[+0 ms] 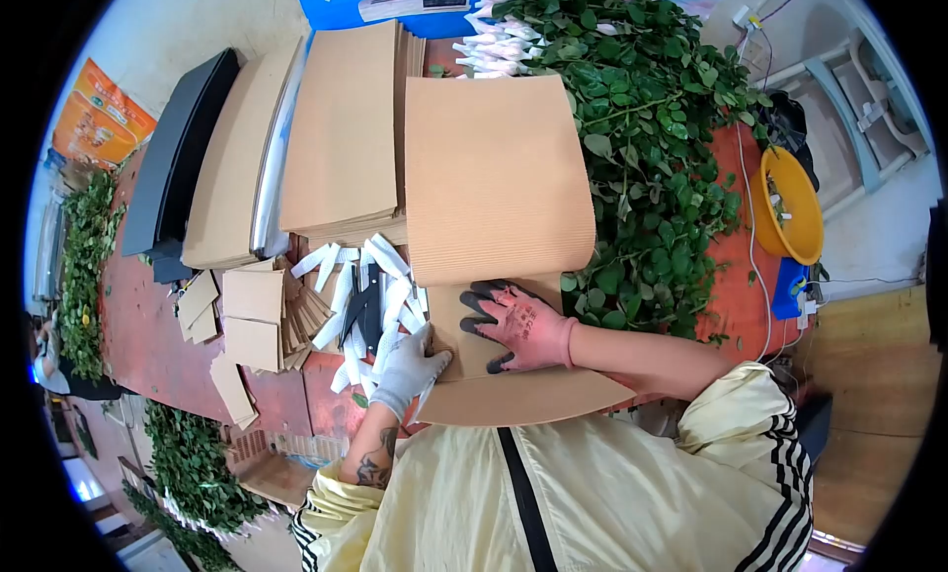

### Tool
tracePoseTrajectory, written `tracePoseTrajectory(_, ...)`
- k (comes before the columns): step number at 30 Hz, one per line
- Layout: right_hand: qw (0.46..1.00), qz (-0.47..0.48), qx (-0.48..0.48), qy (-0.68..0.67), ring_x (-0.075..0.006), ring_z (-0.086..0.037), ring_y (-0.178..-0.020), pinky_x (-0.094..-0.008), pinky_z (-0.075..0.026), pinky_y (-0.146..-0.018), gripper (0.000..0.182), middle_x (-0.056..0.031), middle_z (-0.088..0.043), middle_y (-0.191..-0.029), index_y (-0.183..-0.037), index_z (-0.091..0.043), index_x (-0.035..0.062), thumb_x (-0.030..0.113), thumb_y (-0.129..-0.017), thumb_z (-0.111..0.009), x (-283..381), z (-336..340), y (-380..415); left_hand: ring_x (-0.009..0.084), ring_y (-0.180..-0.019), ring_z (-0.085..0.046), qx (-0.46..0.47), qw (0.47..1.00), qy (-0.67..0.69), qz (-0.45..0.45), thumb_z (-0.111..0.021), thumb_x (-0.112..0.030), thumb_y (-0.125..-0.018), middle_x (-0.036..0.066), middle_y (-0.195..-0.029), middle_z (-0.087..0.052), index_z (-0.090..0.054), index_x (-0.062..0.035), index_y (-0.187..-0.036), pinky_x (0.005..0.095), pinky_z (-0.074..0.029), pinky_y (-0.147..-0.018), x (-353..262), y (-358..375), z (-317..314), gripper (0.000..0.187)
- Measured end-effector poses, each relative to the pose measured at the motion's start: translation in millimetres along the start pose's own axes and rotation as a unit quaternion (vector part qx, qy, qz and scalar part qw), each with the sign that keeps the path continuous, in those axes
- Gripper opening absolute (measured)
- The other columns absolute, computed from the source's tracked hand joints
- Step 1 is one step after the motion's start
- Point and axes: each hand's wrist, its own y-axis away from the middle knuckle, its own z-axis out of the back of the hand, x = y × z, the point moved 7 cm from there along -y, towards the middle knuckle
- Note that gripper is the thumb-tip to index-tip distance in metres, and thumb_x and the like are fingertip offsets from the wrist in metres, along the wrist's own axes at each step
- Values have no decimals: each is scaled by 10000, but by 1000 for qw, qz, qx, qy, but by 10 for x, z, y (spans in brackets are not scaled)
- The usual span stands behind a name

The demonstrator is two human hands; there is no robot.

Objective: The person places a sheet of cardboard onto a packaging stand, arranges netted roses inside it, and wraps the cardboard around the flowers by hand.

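Observation:
A corrugated cardboard sheet [499, 177] lies in front of me, its far part curving up and its near flap [518, 399] bending toward my jacket. My right hand [523, 327], in a pink glove with dark fingertips, presses on the sheet's middle with its fingers spread. At the sheet's left edge rests my left hand [403, 367] in a pale grey glove, thumb and fingers apart on the board. White strips [341, 286] and a few black strips [365, 310] lie loose right beside the left hand.
Behind stand stacks of brown cardboard [346, 127] and black sheets [183, 157]. Small cardboard pieces [254, 310] lie to the left. Leafy stems [647, 177] with white-wrapped heads [499, 48] fill the right side. A yellow basin [790, 206] and a cable [752, 246] are at the far right.

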Motion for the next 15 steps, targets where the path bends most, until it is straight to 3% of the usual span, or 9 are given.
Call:
tracePoseTrajectory(3,1000,-6,-4,-23,-338,-280,-1335,-462,-213,-1100,670,-160,-360,-1402,-1328,-468,151,540,-791,-560,-18,-85,-66,339,-958,-629,-21,999,-33,-2,-651,-207,-759,226,-989,-647,-500,38,-1193,377,-480,-822,58,-12,-8,520)
tracePoseTrajectory(8,995,-35,80,-40,-349,-261,-1348,-454,-150,-1125,698,-163,-334,-1434,-1354,-435,132,559,-808,-523,-37,-222,-86,345,-963,-624,-9,999,-41,24,-654,-225,-761,239,-1008,-638,-497,44,-1200,387,-477,-831,111,-29,-44,539)
tracePoseTrajectory(13,998,9,51,-27,-352,-277,-1339,-466,-155,-1124,717,-165,-336,-1432,-1366,-417,143,565,-798,-533,-77,-263,-83,367,-923,-622,-22,992,-114,41,-672,-264,-750,243,-981,-638,-508,24,-1201,414,-477,-822,97,-34,-18,560)
tracePoseTrajectory(15,999,15,22,-42,-354,-301,-1324,-473,-175,-1118,731,-165,-352,-1420,-1369,-409,146,564,-786,-550,-59,-268,-68,355,-909,-617,-55,980,-192,-18,-676,-289,-744,207,-955,-648,-564,-16,-1145,414,-476,-800,32,-25,14,498)
